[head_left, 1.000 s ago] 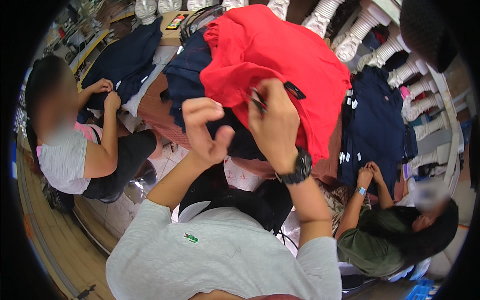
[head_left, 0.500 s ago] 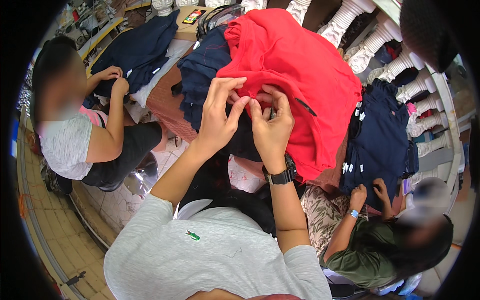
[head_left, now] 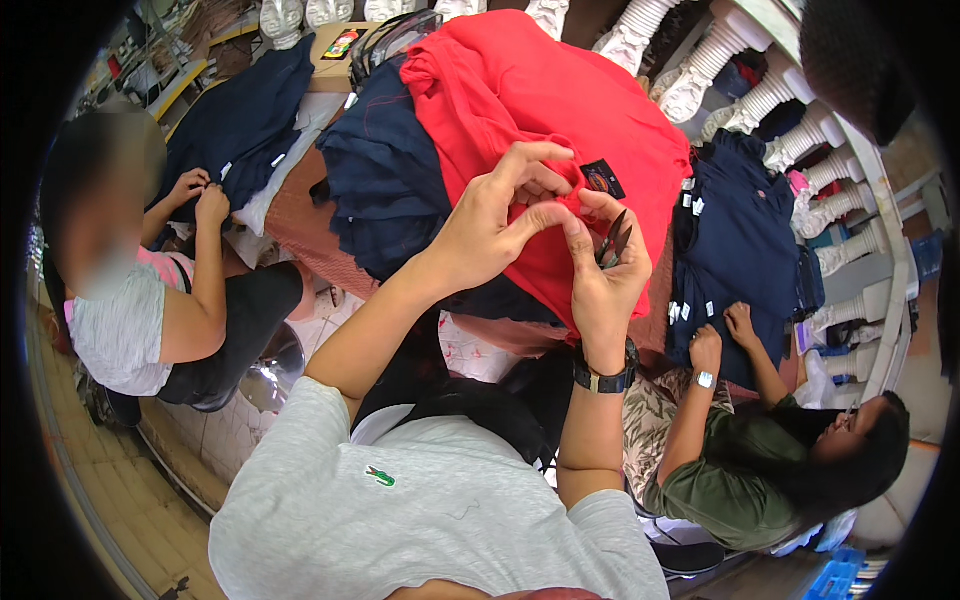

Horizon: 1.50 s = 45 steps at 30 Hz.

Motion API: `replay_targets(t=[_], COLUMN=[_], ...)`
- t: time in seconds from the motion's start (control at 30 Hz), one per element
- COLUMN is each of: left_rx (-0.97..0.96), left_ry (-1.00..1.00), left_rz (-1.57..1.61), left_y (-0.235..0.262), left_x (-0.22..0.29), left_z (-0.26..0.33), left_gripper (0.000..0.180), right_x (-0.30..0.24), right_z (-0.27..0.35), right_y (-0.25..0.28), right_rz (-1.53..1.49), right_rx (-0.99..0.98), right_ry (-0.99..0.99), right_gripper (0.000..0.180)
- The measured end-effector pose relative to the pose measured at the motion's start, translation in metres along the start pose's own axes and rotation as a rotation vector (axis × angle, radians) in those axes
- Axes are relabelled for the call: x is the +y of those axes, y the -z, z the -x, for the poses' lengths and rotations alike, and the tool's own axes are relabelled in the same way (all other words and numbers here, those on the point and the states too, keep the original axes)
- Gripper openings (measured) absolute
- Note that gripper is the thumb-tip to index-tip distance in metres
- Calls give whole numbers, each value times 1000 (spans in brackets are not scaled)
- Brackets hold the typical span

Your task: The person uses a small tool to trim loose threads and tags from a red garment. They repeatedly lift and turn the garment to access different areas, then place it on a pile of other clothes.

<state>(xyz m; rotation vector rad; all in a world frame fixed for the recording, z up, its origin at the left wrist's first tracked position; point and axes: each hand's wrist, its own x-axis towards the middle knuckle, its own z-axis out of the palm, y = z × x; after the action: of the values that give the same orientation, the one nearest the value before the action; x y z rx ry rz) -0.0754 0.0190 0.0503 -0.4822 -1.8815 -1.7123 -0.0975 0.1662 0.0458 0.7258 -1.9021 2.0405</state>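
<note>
A red shirt (head_left: pixel 560 85) lies spread over the table in front of me. My left hand (head_left: pixel 505 215) is closed, pinching a gathered edge of the red fabric between thumb and fingers. Close beside it, my right hand (head_left: pixel 607 285) pinches the same edge, thumb tip almost against the left thumb. Small thread snips (head_left: pixel 616 240) with dark blades rest in my right hand, blades pointing up and their handles mostly hidden by the palm. A black label (head_left: pixel 602 179) shows on the shirt just beyond my fingers.
Folded navy garments (head_left: pixel 380 170) are stacked left of the red shirt. At left, a person (head_left: pixel 130 320) handles a navy garment (head_left: pixel 245 110); at right, another person (head_left: pixel 730 490) works at a navy pile (head_left: pixel 740 240). White balusters (head_left: pixel 690 80) line the far side.
Both hands have shifted right in view, still pinching the red fabric. The shirt's black label has turned face up, and the snips' blades now show in my right hand.
</note>
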Motion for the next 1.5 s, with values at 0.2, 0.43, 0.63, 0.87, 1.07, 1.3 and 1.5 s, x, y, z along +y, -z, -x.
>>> replay_targets(t=[0.2,0.43,0.63,0.87,1.07,1.3,1.5], left_rx=[-44,-70,-7,145,192,89,44], left_ry=[73,1,-148,-225,-27,96,170], left_rz=[-2,6,-239,-307,142,323,356], left_y=[6,1,-9,-24,-18,-4,-4], left_x=[-18,-3,-7,-4,-20,-21,-14], left_z=[-3,1,-1,-1,7,10,12], left_gripper=[28,34,38,23,7,15,16], right_x=[4,-7,-8,-22,-29,-20,-14], right_z=[-4,-4,-3,10,24,16,8], right_y=[1,4,13,11,2,-7,-9], right_rz=[45,204,107,328,41,-264,-350], right_rx=[51,135,162,40,-56,-247,-227], right_ry=[26,52,52,180,-64,-552,-578], right_gripper=[15,7,6,6,22,45,44])
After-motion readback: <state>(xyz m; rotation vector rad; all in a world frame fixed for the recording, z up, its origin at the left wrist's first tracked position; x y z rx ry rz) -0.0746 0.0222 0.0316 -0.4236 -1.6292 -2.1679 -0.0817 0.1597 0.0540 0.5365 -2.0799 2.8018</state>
